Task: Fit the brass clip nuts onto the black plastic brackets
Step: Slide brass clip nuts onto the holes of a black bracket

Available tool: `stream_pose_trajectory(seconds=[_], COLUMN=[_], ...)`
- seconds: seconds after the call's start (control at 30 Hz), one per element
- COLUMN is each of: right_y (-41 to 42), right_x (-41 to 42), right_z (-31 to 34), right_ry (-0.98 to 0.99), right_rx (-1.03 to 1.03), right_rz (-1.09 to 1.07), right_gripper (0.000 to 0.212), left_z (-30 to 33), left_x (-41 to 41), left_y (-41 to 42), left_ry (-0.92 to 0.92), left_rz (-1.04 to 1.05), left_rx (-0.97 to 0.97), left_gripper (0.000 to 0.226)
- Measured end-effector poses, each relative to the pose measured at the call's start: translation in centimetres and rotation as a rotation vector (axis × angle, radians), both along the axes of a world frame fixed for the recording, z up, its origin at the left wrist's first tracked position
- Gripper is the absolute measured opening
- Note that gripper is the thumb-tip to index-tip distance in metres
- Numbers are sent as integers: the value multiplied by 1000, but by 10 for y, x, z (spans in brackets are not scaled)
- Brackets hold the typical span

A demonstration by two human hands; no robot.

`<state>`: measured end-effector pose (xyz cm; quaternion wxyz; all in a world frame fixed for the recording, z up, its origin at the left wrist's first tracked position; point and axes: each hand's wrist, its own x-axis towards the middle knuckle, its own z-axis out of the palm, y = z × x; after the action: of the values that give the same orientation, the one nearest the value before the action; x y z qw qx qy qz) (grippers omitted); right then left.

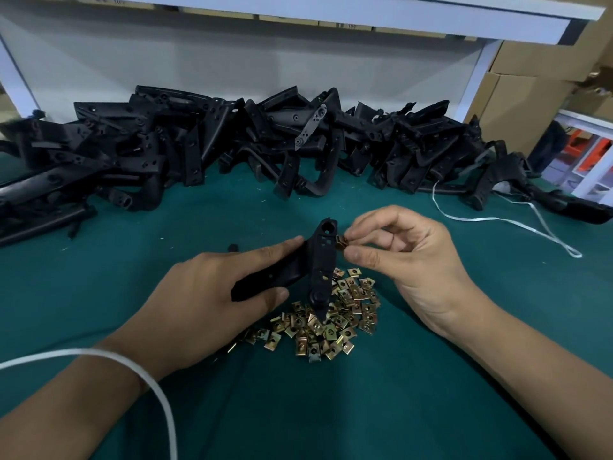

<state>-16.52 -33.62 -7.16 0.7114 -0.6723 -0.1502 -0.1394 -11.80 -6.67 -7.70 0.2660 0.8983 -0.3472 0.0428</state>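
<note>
2 bare forearms reach in from below — no sleeves, no gloves, no rings or watch showing. The left hand (pixel 212 293) and right hand (pixel 408 260) show short, unpainted nails.

Table cover (pixel 431 376): green cloth across the whole bench.
Strap (pixel 504 220): white, looped on the cloth at far right.
Cardboard boxes (pixel 537 78): stacked far right.
Shelf (pixel 331 14): white board overhead, at the far edge.

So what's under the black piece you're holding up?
Under the black bracket lies a pile of brass clip nuts on the green mat. The bracket's lower tip covers a few of the nuts.
</note>
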Motion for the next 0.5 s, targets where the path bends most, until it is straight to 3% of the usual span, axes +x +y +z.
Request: stream_pose_trajectory(seconds=[0.5], right_y=[5], right_x=[-2], right_z=[0], right_ry=[-38], right_rx=[-3], right_rz=[-23], right_gripper=[23], left_z=[-2], left_x=[-1], left_y=[-1], left_ry=[-48], left_rz=[9], left_rx=[-17], left_gripper=[61])
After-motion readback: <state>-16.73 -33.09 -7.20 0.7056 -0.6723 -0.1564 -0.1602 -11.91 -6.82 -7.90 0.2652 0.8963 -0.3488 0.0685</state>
